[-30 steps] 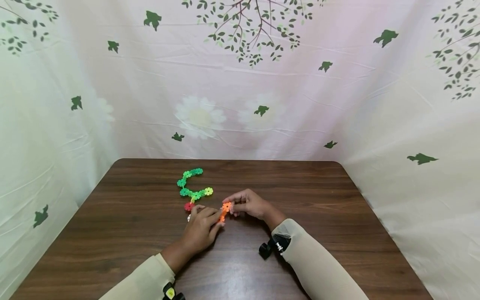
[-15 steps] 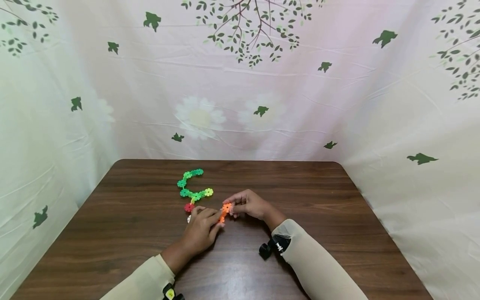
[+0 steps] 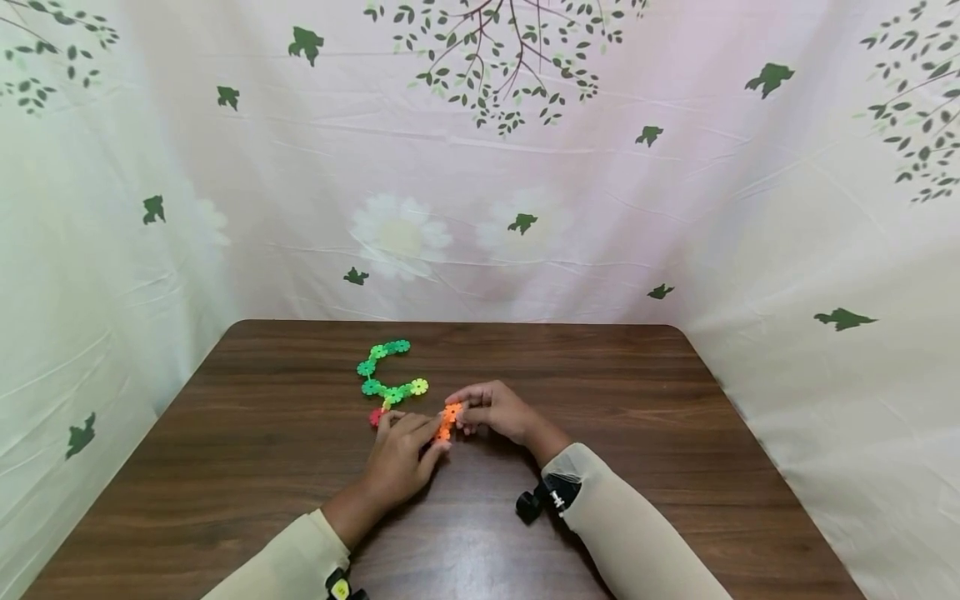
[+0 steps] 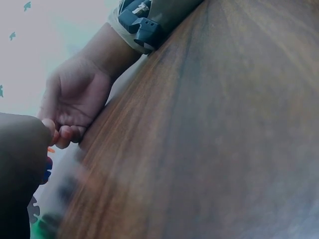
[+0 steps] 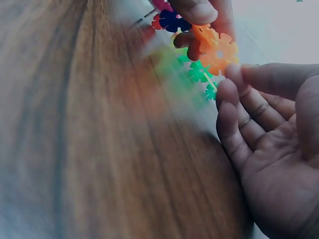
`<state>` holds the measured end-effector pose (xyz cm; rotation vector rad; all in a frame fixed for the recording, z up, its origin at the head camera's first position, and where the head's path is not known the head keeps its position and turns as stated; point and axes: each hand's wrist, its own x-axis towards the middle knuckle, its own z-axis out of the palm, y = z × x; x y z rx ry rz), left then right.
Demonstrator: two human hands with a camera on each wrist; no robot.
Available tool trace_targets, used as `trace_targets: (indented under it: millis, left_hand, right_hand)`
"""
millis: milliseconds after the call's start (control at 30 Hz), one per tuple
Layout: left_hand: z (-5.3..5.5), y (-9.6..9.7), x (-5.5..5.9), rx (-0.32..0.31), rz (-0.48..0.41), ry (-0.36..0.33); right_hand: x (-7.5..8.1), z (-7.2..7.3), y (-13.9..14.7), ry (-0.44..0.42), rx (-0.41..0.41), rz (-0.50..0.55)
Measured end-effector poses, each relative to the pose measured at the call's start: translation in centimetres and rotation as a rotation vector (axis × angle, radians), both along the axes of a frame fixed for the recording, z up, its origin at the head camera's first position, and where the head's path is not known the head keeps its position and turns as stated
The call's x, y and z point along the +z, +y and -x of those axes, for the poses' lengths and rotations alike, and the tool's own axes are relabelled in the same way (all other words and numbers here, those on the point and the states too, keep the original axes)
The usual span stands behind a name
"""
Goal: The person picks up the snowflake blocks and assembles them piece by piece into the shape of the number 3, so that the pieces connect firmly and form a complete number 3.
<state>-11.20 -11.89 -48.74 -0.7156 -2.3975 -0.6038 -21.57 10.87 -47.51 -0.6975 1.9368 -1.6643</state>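
Both hands hold a short run of orange flower-shaped interlocking discs (image 3: 452,412) just above the table. My left hand (image 3: 400,457) pinches its lower left end. My right hand (image 3: 501,413) pinches the upper right disc between thumb and fingers, seen close up as an orange disc (image 5: 219,54) in the right wrist view. A chain of linked green discs (image 3: 372,387) curves beyond my left hand, with a yellow disc (image 3: 419,387) at one end. A red disc (image 3: 377,417) lies by my left fingertips. In the right wrist view, a dark blue disc (image 5: 174,21) shows beside my left fingers.
The brown wooden table (image 3: 637,467) stretches out around both hands. Behind it hangs a pale cloth (image 3: 465,175) printed with leaves and birds. A black wrist camera (image 3: 529,507) is strapped to my right sleeve.
The white disc by my left fingers has gone out of sight behind them. The orange discs have turned slightly in the fingers. Both hands stay nearly in place.
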Motion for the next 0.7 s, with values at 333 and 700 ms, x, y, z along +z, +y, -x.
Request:
trace_targets:
  millis: [333,700]
  left_hand:
    - [0.4,-0.3,0.2,0.014,-0.102,0.007]
    - [2.8,-3.4,-0.1,0.179,-0.234,-0.023]
  right_hand:
    - [0.2,-0.1,-0.1,0.105,-0.13,-0.011]
    - [0.0,-0.1,-0.3,0.211,-0.2,-0.187]
